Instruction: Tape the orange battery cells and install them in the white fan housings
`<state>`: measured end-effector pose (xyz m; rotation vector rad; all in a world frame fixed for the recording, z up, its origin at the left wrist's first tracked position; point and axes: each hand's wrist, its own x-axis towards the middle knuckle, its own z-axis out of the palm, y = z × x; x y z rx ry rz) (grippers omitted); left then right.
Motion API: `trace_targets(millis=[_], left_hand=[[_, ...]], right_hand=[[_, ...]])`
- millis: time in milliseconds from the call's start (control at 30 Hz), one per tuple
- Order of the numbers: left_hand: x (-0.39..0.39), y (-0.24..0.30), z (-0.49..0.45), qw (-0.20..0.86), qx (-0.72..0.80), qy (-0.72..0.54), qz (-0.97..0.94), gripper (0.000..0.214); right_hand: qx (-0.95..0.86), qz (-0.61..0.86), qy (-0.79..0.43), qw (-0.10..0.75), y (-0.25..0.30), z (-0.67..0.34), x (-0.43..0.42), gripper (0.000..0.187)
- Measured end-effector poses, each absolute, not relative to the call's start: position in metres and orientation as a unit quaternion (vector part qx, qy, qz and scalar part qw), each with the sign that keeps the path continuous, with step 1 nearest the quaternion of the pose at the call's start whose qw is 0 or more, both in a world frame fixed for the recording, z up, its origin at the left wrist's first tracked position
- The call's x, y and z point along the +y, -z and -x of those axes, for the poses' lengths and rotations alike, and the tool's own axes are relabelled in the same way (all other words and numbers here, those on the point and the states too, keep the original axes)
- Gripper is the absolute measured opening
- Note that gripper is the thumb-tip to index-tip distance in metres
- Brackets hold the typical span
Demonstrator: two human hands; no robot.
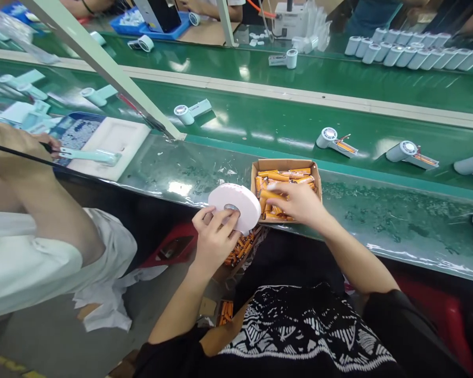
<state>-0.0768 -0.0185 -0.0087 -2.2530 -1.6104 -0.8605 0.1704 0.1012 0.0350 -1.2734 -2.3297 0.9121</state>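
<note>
My left hand (216,236) grips a thick roll of white tape (242,202), its fingers reaching into the round core. The roll is tilted at the front edge of the bench. Over an open cardboard box (318,184) to its right, my right hand (301,202) has thumb and fingers closed around an orange battery (270,195). More orange batteries (274,175) lie jumbled in the box beneath that hand. The tape roll hides part of the box's left front corner.
Handheld fan bodies (404,151) lie along the green conveyor (256,123) behind the box. A co-worker's arm (63,205) is at the left, beside a white tray (122,142). A slanted metal post (114,68) crosses the left side. More orange batteries (240,249) sit below the bench edge.
</note>
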Motion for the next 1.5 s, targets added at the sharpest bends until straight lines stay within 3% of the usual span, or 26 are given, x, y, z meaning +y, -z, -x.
trace_targets(millis=[100,267,367,467,567,667,733,800,833,933,1067,1133,1267,1400,1500], left_hand=[[-0.022,0.001,0.076,0.132,-0.529,0.267,0.795,0.039],[-0.021,-0.017,0.071,0.158,-0.492,0.216,0.828,0.050],[-0.017,-0.030,0.068,0.181,-0.466,0.207,0.841,0.052],[-0.013,-0.037,0.057,0.197,-0.461,0.249,0.829,0.052],[-0.011,-0.033,0.032,0.187,-0.485,0.308,0.797,0.050],[-0.020,-0.024,0.003,0.151,-0.478,0.331,0.800,0.044],[-0.031,-0.016,-0.006,0.088,-0.407,0.325,0.849,0.035],[-0.039,-0.005,0.005,0.040,-0.373,0.323,0.869,0.032],[-0.038,0.002,0.019,0.040,-0.404,0.329,0.853,0.033],[-0.020,0.029,0.080,0.069,-0.606,0.316,0.727,0.038],[0.017,0.056,0.151,-0.095,-0.653,0.211,0.721,0.058],[0.040,0.059,0.167,-0.104,-0.644,0.242,0.719,0.059],[0.144,0.042,0.180,-0.030,-0.664,0.315,0.678,0.041],[0.305,0.020,0.188,0.021,-0.706,0.230,0.670,0.047],[0.383,0.012,0.193,0.035,-0.786,0.084,0.611,0.051]], right_hand=[[-0.714,0.459,-0.395,0.352,-0.039,-0.194,0.087,0.037],[-0.706,0.463,-0.419,0.335,-0.047,-0.200,0.064,0.039],[-0.648,0.431,-0.509,0.369,-0.040,-0.195,0.060,0.049],[-0.528,0.389,-0.554,0.512,-0.024,-0.178,0.051,0.061],[-0.394,0.384,-0.516,0.657,-0.010,-0.156,0.037,0.066],[-0.357,0.368,-0.502,0.697,-0.019,-0.160,0.046,0.055],[-0.365,0.326,-0.485,0.724,-0.036,-0.188,0.073,0.038],[-0.355,0.260,-0.429,0.789,-0.054,-0.233,0.107,0.020],[-0.351,0.230,-0.392,0.819,-0.060,-0.257,0.120,0.019],[-0.393,0.271,-0.351,0.806,-0.052,-0.318,0.135,0.030],[-0.473,0.440,-0.345,0.680,0.004,-0.368,0.105,0.057],[-0.453,0.514,-0.333,0.648,0.031,-0.390,0.086,0.049],[-0.329,0.627,-0.303,0.638,0.051,-0.419,0.062,0.044],[-0.300,0.654,-0.293,0.630,0.049,-0.420,0.058,0.045],[-0.299,0.659,-0.303,0.620,0.054,-0.423,0.053,0.045]])
